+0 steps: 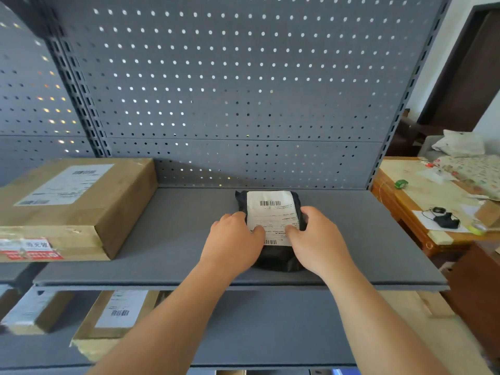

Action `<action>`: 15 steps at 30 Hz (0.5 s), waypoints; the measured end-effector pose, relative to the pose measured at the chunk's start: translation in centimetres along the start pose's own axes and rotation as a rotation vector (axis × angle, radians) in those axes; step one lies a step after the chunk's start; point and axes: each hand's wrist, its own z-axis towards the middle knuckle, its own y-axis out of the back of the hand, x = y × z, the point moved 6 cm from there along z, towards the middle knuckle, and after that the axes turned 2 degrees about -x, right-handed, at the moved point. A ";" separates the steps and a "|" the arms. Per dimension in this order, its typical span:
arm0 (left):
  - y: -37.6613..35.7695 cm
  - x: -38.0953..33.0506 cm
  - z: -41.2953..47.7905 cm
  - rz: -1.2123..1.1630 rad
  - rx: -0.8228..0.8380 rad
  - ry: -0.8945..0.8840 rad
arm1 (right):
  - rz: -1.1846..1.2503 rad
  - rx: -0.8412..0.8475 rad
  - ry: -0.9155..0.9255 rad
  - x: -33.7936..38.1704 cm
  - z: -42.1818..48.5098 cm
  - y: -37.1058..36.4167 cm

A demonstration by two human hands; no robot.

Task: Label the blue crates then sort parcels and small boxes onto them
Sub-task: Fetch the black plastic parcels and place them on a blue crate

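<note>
As I face the rack, hands: my left hand (235, 236) and right hand (316, 234) both grasp the black soft plastic parcel (278, 257), fingers curled at its sides, thumbs on its white barcode label (272, 212).
Parcel: between my palms at 12 o'clock, resting on the flat grey metal shelf (167, 239).
Neighbours: a brown cardboard box (81, 201) at 9 o'clock, well apart; two more cardboard boxes (116, 315) on the shelf below, at 7 o'clock.
Progress: no blue crate shows plainly, so I cannot tell whether labelling is done; this parcel and those boxes, I judge, remain to be sorted.
</note>
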 end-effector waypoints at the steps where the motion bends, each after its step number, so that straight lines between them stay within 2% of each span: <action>1: 0.0 -0.2 -0.1 -0.016 0.000 0.021 | 0.015 0.009 -0.002 -0.1 0.1 0.1; 7: 0.1 -2.1 -1.0 -0.181 -0.050 0.051 | 0.165 0.037 0.013 -1.0 0.3 1.6; 15: 1.2 -4.5 -3.5 -0.378 -0.209 0.062 | 0.419 -0.045 0.100 -0.9 -0.3 4.4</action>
